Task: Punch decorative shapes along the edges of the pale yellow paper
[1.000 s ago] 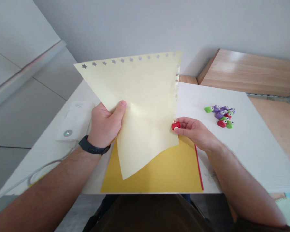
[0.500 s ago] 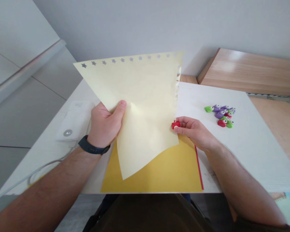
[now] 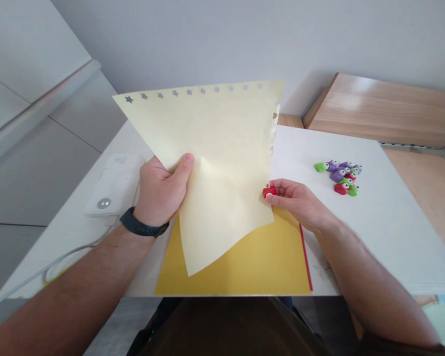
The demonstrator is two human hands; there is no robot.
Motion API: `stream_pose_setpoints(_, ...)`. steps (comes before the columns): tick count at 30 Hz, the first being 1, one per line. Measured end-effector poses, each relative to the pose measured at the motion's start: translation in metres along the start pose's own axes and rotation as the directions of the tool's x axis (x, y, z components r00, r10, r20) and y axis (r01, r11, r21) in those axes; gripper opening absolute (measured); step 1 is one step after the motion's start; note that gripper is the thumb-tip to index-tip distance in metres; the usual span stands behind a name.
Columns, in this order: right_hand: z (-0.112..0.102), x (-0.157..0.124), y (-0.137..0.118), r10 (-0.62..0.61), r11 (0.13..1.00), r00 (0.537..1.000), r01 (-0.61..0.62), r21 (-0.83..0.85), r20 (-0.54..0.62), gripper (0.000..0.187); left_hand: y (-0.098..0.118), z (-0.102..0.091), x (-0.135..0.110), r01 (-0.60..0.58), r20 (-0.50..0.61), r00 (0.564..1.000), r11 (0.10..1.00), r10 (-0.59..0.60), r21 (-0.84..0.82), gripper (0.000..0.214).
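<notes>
Upper right corner of the thin cream paper sheet point(image 3: 226, 128) has swung slightly outward over the last second; both grips are otherwise unchanged, so the sheet is judged to be flexing, not re-held. It is clamped at its left edge by the left hand point(image 3: 166, 185), thumb in front, fingers hidden behind. The small rounded red plastic punch point(image 3: 269, 192) is pinched by the right hand point(image 3: 294, 198) at the sheet's lower right edge; whether it is pressed down can't be told from this angle. Star-shaped cutouts point(image 3: 189, 92) line the sheet's top edge. Eyed green, purple and red plastic punches point(image 3: 337, 174) are clustered right of the sheet; a flat yellow board point(image 3: 237, 272) is set beneath it. No container is seen.
</notes>
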State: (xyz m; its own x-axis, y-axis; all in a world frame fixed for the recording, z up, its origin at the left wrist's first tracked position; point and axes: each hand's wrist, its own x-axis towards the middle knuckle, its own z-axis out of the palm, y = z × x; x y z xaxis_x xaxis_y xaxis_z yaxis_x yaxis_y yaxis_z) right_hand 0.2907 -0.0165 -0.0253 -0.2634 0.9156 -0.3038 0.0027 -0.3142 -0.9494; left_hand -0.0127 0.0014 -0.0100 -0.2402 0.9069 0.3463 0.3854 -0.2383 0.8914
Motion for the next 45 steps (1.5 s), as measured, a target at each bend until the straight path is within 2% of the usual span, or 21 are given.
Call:
stream_pose_setpoints(18,0.0014,0.0011,0.0009,-0.004,1.0,0.999,0.005,0.025,-0.033,0.037,0.0,0.0008,-0.0007,-0.013,0.0,1.0,1.0,0.013,0.017,0.031)
stream_pose_setpoints(34,0.0051,0.0014,0.0031,-0.079,0.989,0.997,0.076,-0.123,-0.018,0.026,-0.0008,0.002,-0.0012,-0.004,0.002,1.0,0.999,0.004,0.037,0.036)
stream_pose_setpoints(45,0.0032,0.0041,0.0013,-0.114,0.984,0.992,0.104,-0.148,-0.057,0.026,0.0016,0.0001,-0.0015,0.014,0.03,0.999,0.999,-0.016,0.044,0.039)
